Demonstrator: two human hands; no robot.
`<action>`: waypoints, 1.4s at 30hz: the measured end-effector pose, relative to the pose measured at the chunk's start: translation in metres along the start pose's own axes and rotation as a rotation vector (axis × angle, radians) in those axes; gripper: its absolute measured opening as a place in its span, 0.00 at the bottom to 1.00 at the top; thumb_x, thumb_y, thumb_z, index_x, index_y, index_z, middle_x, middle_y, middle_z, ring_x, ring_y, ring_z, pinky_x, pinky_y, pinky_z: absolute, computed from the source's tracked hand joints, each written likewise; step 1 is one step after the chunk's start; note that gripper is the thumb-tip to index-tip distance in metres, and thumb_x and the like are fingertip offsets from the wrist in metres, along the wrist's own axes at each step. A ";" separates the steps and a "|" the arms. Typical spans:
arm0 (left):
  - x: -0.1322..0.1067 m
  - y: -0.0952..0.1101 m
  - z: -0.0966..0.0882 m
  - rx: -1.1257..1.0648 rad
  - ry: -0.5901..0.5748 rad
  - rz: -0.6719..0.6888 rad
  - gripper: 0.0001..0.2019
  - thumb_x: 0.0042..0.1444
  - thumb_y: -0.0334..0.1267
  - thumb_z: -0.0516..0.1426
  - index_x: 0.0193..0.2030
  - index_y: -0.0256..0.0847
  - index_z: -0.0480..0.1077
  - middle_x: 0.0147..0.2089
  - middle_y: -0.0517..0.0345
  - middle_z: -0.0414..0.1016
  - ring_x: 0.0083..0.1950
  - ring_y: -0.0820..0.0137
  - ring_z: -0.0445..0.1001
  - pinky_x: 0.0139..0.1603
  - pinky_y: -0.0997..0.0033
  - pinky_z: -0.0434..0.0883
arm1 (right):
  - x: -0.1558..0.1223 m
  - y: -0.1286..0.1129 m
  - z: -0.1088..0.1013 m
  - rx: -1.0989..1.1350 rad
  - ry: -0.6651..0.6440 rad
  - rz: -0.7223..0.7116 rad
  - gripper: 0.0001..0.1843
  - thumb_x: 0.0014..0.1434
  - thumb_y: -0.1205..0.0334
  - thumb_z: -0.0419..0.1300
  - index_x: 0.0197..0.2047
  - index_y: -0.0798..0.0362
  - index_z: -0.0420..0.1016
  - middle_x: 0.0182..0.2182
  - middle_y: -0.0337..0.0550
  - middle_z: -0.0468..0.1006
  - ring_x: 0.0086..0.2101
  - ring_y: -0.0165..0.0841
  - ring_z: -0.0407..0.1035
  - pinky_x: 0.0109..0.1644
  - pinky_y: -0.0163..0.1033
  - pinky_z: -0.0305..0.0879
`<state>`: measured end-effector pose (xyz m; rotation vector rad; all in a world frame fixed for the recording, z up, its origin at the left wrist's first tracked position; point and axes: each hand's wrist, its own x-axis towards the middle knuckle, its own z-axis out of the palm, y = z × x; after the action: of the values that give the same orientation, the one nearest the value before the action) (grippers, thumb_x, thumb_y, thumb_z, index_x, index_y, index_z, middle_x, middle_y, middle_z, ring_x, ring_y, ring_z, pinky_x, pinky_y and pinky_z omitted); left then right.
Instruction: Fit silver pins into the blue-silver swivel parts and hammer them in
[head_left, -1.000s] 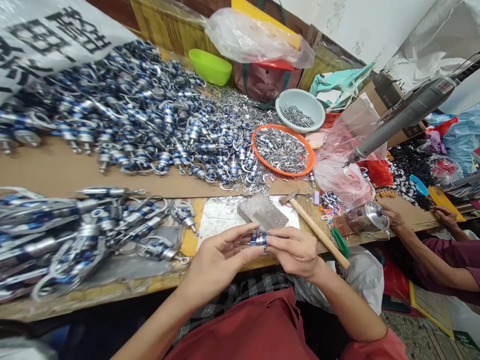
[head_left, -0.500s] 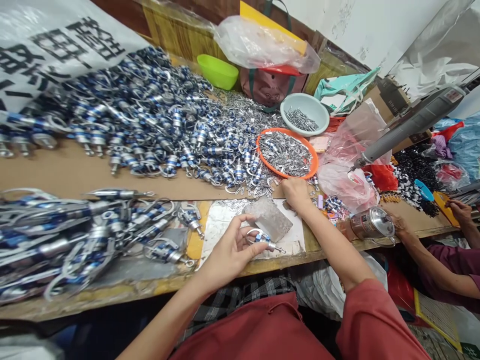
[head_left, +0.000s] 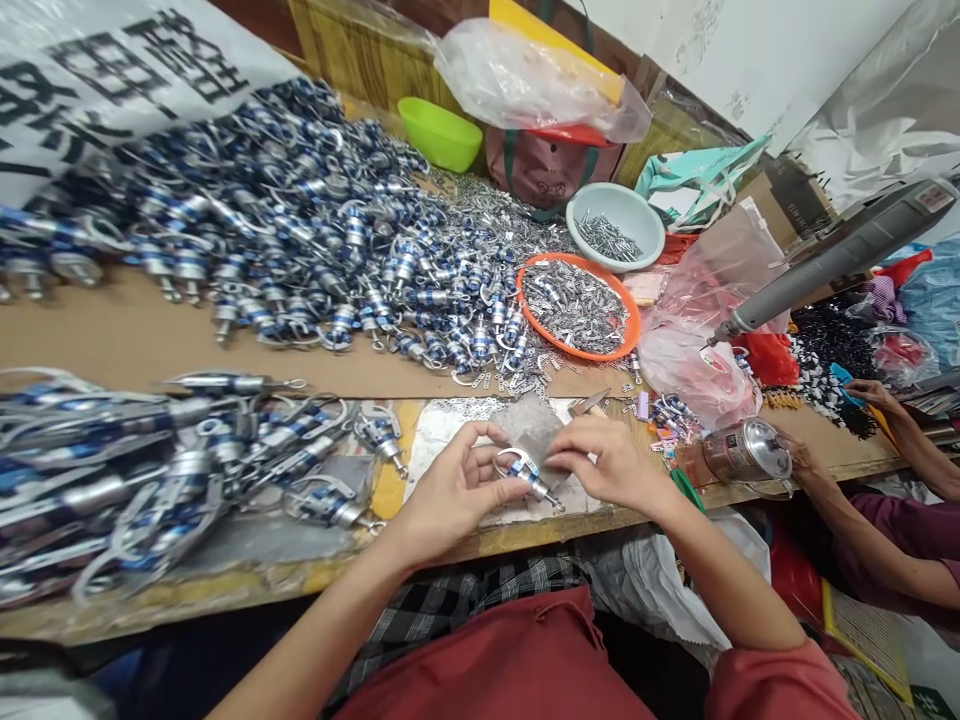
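My left hand (head_left: 456, 487) is closed round a small blue-and-silver metal clasp (head_left: 525, 473), held just above the white sheet (head_left: 442, 428) at the table's front edge. My right hand (head_left: 606, 459) has its fingers pinched beside the clasp's right end; whatever they grip is too small to make out. A grey stone block (head_left: 534, 420) lies behind both hands, partly hidden by them. A hammer (head_left: 592, 402) shows only its head past my right hand.
A large heap of the same clasps (head_left: 285, 230) covers the table's far left, and more (head_left: 172, 460) lie at the near left. An orange dish (head_left: 628, 315) and a pale bowl (head_left: 651, 222) hold small metal parts. Another person's arms (head_left: 862, 520) and a steel cup (head_left: 746, 452) are at right.
My right hand came back from the loose parts near the orange dish and now meets the clasp in my left hand. The left hand stayed in place.
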<state>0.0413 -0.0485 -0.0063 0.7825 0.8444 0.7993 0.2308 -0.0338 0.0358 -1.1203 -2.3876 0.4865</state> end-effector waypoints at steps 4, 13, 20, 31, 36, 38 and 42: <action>0.001 0.000 0.000 -0.001 -0.008 0.014 0.25 0.38 0.33 0.65 0.38 0.42 0.54 0.29 0.69 0.70 0.32 0.76 0.72 0.35 0.75 0.70 | -0.003 -0.009 0.016 -0.063 0.136 -0.145 0.10 0.57 0.73 0.51 0.33 0.56 0.73 0.30 0.44 0.78 0.32 0.29 0.70 0.36 0.33 0.66; -0.001 0.001 0.001 0.107 0.026 0.099 0.23 0.39 0.33 0.63 0.44 0.40 0.62 0.30 0.64 0.70 0.33 0.75 0.70 0.35 0.77 0.69 | -0.006 -0.014 0.014 -0.509 0.096 -0.512 0.12 0.61 0.71 0.48 0.29 0.56 0.68 0.31 0.46 0.78 0.33 0.31 0.71 0.37 0.35 0.68; -0.004 0.004 0.001 0.321 0.060 0.108 0.15 0.40 0.39 0.62 0.37 0.37 0.74 0.40 0.52 0.78 0.44 0.63 0.74 0.48 0.65 0.69 | -0.017 -0.021 0.018 -0.716 0.084 -0.575 0.08 0.61 0.70 0.49 0.32 0.57 0.67 0.36 0.51 0.77 0.35 0.35 0.72 0.37 0.38 0.67; -0.004 0.006 0.002 0.374 0.025 0.062 0.12 0.43 0.41 0.61 0.34 0.37 0.75 0.34 0.54 0.78 0.36 0.65 0.76 0.42 0.67 0.71 | -0.081 0.052 0.005 -0.400 -0.028 0.666 0.15 0.58 0.59 0.54 0.48 0.54 0.67 0.40 0.48 0.72 0.40 0.38 0.69 0.42 0.43 0.66; -0.005 0.006 0.006 0.179 0.081 0.086 0.13 0.38 0.36 0.64 0.30 0.40 0.64 0.28 0.65 0.71 0.32 0.72 0.74 0.37 0.73 0.71 | -0.078 0.018 -0.005 -0.161 0.150 0.407 0.18 0.59 0.63 0.52 0.54 0.51 0.62 0.44 0.46 0.72 0.42 0.35 0.68 0.45 0.40 0.66; -0.004 0.005 0.007 0.101 0.104 0.081 0.19 0.36 0.34 0.65 0.31 0.42 0.58 0.27 0.68 0.69 0.31 0.74 0.74 0.35 0.74 0.71 | -0.078 -0.003 -0.010 -0.152 0.130 0.258 0.22 0.60 0.67 0.51 0.58 0.49 0.58 0.45 0.45 0.72 0.44 0.34 0.68 0.45 0.38 0.66; -0.003 0.003 0.007 0.011 0.072 0.050 0.24 0.36 0.33 0.65 0.33 0.43 0.53 0.26 0.71 0.69 0.30 0.75 0.74 0.35 0.72 0.71 | -0.078 -0.028 -0.014 -0.246 0.171 0.091 0.30 0.58 0.76 0.46 0.62 0.45 0.53 0.44 0.45 0.73 0.42 0.32 0.69 0.41 0.35 0.67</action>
<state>0.0450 -0.0517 0.0005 0.7913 0.8966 0.8720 0.2651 -0.1099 0.0417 -1.3237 -2.2980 0.1206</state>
